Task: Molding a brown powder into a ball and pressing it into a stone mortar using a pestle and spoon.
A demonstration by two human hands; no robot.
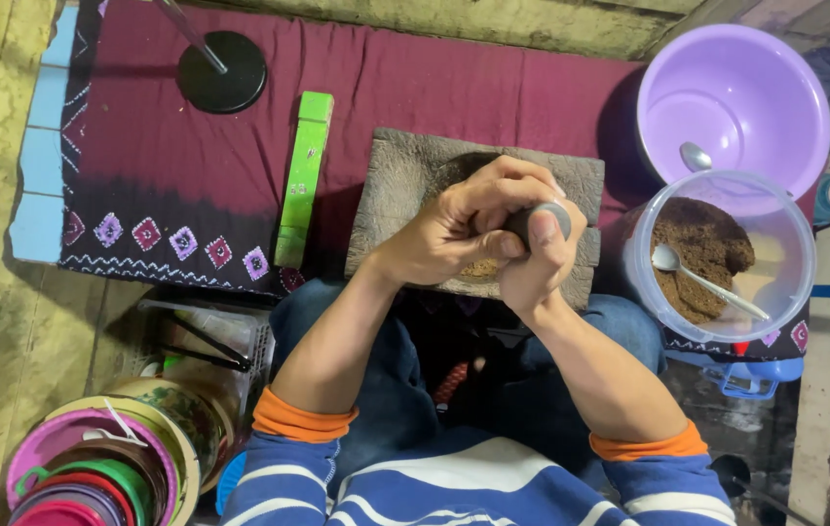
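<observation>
The person sits over a rough grey stone slab that lies on a dark red patterned cloth, and everything here sits around that slab. Both hands meet above its middle. The right hand has its fingers curled tight around a dark stone pestle, whose rounded grey end pokes out between thumb and forefinger. The left hand is folded over the right, fingers pressed together and wrapped across the knuckles, so the two hands clamp the pestle as one. Just under the hands, on the slab's surface, a little tan-brown paste shows.

Left of the slab, lying beside it on the cloth, is a long green wooden block. Farther left and toward the far edge stands a round black base with a thin rod rising out of it.

Right of the slab, near its edge, sits a clear plastic tub holding a brown crumbly mass with a metal spoon laid in it. Beyond that tub, a lilac basin holds a second spoon.

On the near left of the slab, by the person's knee, is a stack of coloured bowls.
</observation>
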